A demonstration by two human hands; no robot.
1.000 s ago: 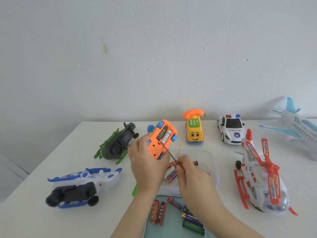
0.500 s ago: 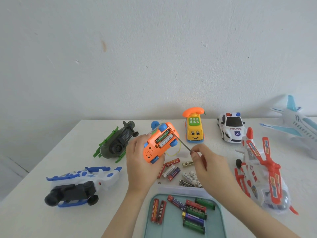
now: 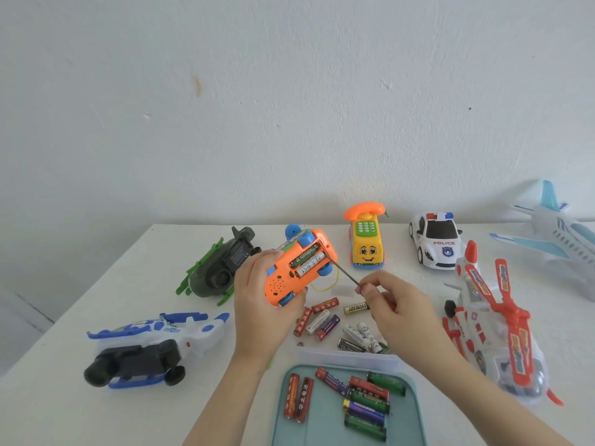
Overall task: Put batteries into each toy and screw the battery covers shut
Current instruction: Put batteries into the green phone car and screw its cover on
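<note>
The orange car (image 3: 299,268) is held above the middle of the table (image 3: 96,284), belly up. Its battery bay is uncovered, and two batteries (image 3: 306,262) lie in it side by side. The car's long axis runs from near-left to far-right, and the bay runs along it.

My left hand (image 3: 257,304) grasps the car from the left and below, fingers curled round its body. My right hand (image 3: 399,307) is to the right of the car and apart from it. Its thumb and fingertips pinch a thin tool (image 3: 343,273). The tool slants up and left, and its tip sits at the far-right end of the bay.

I judge the batteries seated and the cover next. I cannot pick the cover out. A pale flat piece (image 3: 344,289) lies under the tool, but I cannot tell what it is.

Loose batteries (image 3: 322,320) lie on the table just below the car. More sit in a teal tray (image 3: 280,413) nearest me.

Ringed around are:
- a green helicopter (image 3: 222,265) and a blue one (image 3: 151,342) to the left
- a yellow phone (image 3: 365,243) and a police car (image 3: 436,243) behind
- a red helicopter (image 3: 492,317) and a plane (image 3: 560,230) to the right
</note>
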